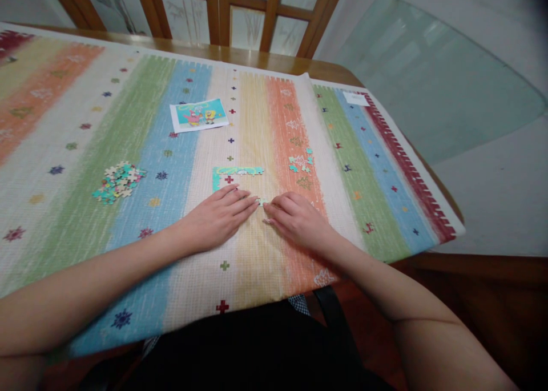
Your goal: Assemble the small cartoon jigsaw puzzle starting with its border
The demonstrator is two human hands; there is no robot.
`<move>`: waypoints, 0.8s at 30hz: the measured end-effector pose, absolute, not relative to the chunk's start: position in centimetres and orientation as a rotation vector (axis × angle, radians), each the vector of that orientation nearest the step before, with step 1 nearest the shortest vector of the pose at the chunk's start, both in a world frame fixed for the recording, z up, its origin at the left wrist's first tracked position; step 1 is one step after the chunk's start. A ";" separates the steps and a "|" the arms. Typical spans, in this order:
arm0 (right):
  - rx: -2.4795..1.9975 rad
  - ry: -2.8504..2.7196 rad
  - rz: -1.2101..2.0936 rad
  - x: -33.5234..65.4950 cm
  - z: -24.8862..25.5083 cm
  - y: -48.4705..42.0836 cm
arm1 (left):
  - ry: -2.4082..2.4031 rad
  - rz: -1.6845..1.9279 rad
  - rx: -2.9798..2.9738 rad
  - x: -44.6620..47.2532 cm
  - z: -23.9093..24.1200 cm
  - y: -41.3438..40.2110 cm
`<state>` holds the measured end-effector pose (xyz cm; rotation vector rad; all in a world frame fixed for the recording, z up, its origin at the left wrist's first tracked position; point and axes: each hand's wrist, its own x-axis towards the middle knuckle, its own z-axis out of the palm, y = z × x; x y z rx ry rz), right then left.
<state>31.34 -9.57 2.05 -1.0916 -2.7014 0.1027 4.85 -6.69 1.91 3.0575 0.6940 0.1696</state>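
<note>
My left hand (226,215) lies low over the cloth with its fingers stretched together, fingertips at a small pale-green jigsaw piece (261,201). From the other side, my right hand (295,217) has its fingers pinched at the same piece. Its thumb side is partly hidden, and something small and pale shows under those fingers. Just beyond my left hand is a joined strip of puzzle border (240,170), forming a corner at its left end. Several loose turquoise pieces (302,164) are scattered past my right hand.
A heap of mixed jigsaw pieces (119,182) sits to the left. Farther back lies a cartoon picture sheet (200,115). A small white paper (356,98) rests near the far right corner. The striped tablecloth (252,254) covers the table, whose edge runs close to my body.
</note>
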 end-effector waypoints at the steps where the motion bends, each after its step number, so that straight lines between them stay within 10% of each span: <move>1: -1.096 -2.708 0.100 31.3 2.1 -9.5 | 0.693 0.170 3.062 4.9 1.9 -6.7; 24: -1.351 -2.715 -0.251 29.3 2.2 -12.2 | 0.735 0.243 3.060 5.9 0.3 -7.3</move>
